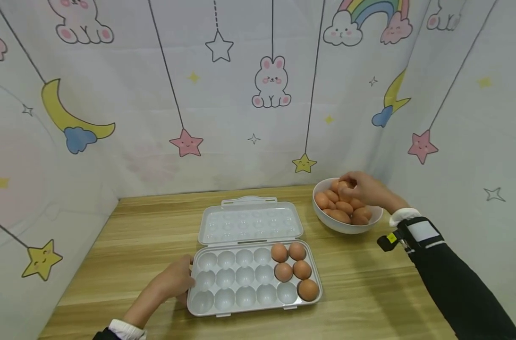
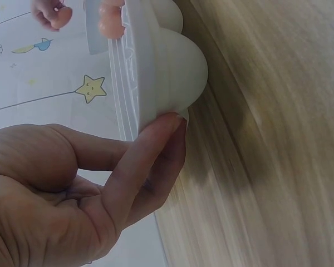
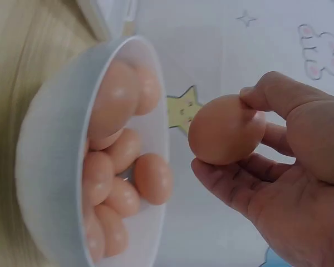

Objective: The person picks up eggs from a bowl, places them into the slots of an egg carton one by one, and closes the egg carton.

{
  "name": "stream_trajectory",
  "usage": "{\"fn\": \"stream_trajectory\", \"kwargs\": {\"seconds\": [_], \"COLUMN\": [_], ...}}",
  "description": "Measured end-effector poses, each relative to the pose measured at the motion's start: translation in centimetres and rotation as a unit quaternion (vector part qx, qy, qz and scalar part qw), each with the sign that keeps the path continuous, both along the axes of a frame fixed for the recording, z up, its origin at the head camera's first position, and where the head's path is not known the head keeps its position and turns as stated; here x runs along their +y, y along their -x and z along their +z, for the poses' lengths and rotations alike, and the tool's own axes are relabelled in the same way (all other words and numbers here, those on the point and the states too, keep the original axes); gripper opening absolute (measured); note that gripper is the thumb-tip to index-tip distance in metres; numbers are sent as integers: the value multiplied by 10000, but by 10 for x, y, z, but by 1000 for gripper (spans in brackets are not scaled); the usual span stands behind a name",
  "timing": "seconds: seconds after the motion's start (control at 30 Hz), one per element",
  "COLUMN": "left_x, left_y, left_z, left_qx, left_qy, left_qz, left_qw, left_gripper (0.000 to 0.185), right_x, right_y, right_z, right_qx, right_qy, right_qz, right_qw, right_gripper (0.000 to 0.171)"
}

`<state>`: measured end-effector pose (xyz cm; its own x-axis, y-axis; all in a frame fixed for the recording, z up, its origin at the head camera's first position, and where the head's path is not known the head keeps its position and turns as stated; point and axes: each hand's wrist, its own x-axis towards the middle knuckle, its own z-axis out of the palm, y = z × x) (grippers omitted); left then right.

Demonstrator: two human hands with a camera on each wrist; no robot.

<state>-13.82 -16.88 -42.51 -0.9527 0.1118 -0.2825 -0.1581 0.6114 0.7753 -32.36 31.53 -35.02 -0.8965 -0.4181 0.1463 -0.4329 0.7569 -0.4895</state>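
Observation:
A white plastic egg box (image 1: 225, 277) lies with its lid (image 1: 250, 222) folded back; several brown eggs (image 1: 283, 272) fill cups at its right end. At the box's left end, my left hand (image 1: 173, 279) pinches the rim, with fingertips (image 2: 170, 123) against the underside by a rounded cup in the left wrist view. My right hand (image 1: 370, 189) is over the white bowl (image 1: 347, 229) at the back right. In the right wrist view it holds one brown egg (image 3: 227, 129) between thumb and fingers, above the eggs (image 3: 122, 150) heaped in the bowl.
The wood-grain table (image 1: 151, 231) carries the box and bowl. A white cloth (image 1: 232, 104) printed with stars, moons and rabbits hangs behind and at both sides. A strap with a small device (image 1: 421, 231) wraps the right forearm.

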Motion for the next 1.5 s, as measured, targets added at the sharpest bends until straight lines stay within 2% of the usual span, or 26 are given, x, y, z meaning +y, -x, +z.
{"fn": "stream_trajectory", "kwargs": {"seconds": [0.23, 0.4, 0.53, 0.67, 0.8, 0.93, 1.1, 1.23, 1.37, 1.5], "left_x": [0, 0, 0, 0, -1, -1, -1, -1, -1, -1], "left_y": [0, 0, 1, 2, 3, 3, 2, 1, 1, 2], "left_z": [-1, 0, 0, -2, -2, -2, -2, -2, -2, -3], "left_qx": [33, 3, -30, -23, 22, -6, -41, -35, -32, -39], "left_qy": [53, 36, -2, 9, 29, 40, 42, 12, -39, -79], "left_qz": [11, -1, -24, -24, -49, -62, -27, -21, -11, 6], "left_qw": [10000, 10000, 10000, 10000, 10000, 10000, 10000, 10000, 10000, 10000], "left_gripper": [45, 45, 44, 45, 44, 44, 45, 45, 44, 44], "right_x": [-15, -27, -37, -47, -55, -62, -70, -77, -86, -92], "right_y": [-24, -49, -70, -92, -110, -123, -137, -147, -152, -155], "right_z": [31, 54, 71, 86, 95, 98, 96, 90, 79, 60], "right_qx": [182, 234, 339, 525, 727, 715, 638, 809, 820, 761], "right_qy": [667, 1109, 1273, 1390, 1689, 1926, 2072, 2092, 2094, 1894], "right_qz": [104, 294, 483, 876, 1570, 2057, 2332, 2552, 2884, 3030], "right_qw": [9976, 9931, 9901, 9850, 9703, 9568, 9480, 9405, 9307, 9309], "right_gripper": [34, 33, 36, 39, 36, 38, 42, 45, 44, 40]}}
